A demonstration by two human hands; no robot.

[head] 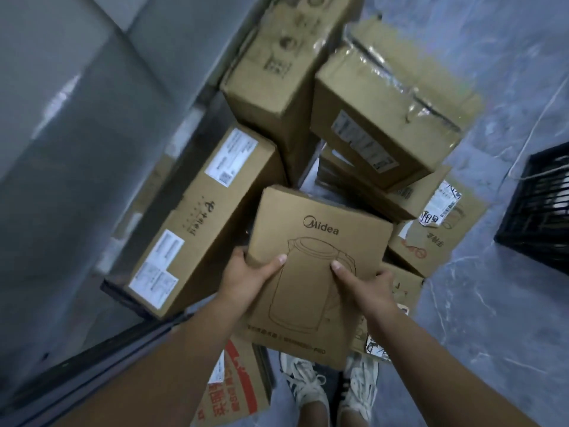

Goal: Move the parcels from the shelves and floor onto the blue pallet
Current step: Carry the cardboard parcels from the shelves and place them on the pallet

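Note:
I hold a brown Midea kettle box [320,241] in front of me, above my feet. My left hand [246,278] grips its left edge with the thumb on top. My right hand [366,285] grips its right edge the same way. Beyond it is a pile of cardboard parcels: a long box with white labels [197,223] at the left, a tall box [277,75] at the back, and a taped box [391,106] on top at the right. What the pile rests on is hidden, and no blue pallet shows clearly.
A grey wall or panel [77,134] runs along the left. A dark slatted pallet [538,211] lies on the marbled grey floor [498,303] at the right. A red-printed box [237,386] sits by my left shoe, and more labelled parcels [437,229] lie right of the held box.

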